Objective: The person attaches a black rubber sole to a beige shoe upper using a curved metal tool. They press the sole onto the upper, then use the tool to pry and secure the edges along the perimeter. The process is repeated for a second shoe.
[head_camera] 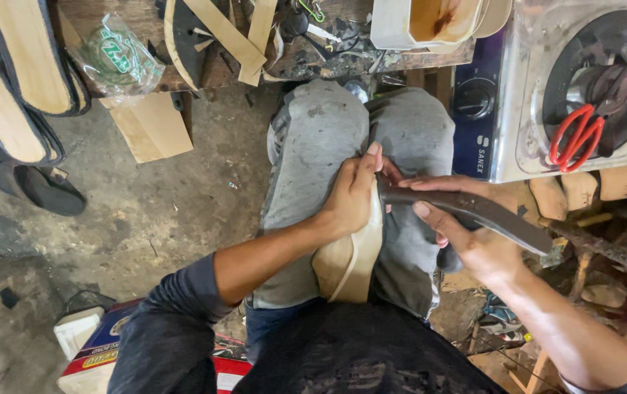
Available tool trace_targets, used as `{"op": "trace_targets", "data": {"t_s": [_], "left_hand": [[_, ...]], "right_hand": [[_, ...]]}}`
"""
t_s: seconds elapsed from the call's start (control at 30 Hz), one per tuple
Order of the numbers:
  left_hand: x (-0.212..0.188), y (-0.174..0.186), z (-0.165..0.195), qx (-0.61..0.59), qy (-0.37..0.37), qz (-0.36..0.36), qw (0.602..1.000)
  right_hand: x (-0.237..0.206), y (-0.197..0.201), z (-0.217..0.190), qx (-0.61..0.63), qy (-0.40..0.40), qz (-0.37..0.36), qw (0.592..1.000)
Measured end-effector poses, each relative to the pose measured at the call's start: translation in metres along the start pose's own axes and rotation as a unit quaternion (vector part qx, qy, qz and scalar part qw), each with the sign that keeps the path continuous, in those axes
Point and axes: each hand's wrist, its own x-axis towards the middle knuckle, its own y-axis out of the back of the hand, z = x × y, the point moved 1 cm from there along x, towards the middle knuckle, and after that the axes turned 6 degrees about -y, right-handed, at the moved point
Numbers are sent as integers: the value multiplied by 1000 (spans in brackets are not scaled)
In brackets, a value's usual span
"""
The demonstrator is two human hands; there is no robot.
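A tan shoe sole (348,264) lies lengthwise on my lap, resting on my grey trousers (313,146). My left hand (353,193) presses down on its far end, thumb stretched forward. My right hand (466,237) grips a long dark curved tool (474,211), a blade or rasp, whose tip meets the sole just under my left thumb. The tool's other end sticks out to the right past my palm.
A metal single-burner stove (517,95) stands at right with red-handled scissors (574,137) on it. Tan soles (14,80) hang at left, a plastic bag (116,55) and strips on a wooden bench (204,73) ahead, and a cardboard box (102,346) at lower left.
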Motion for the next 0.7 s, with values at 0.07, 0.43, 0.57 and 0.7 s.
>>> {"op": "trace_targets", "data": {"t_s": [0.07, 0.43, 0.57, 0.7], "left_hand": [[-1, 3, -7, 8, -1, 1, 1000], [-15, -12, 41, 6, -53, -37, 998], [-55, -54, 117, 83, -200, -138, 966], [-79, -92, 178, 272, -405, -244, 838]], "right_hand": [[13, 6, -8, -47, 1, -40, 998], [28, 29, -15, 20, 30, -182, 983], [-56, 22, 10, 279, 209, -110, 931], [-110, 19, 29, 323, 369, -19, 871]]}}
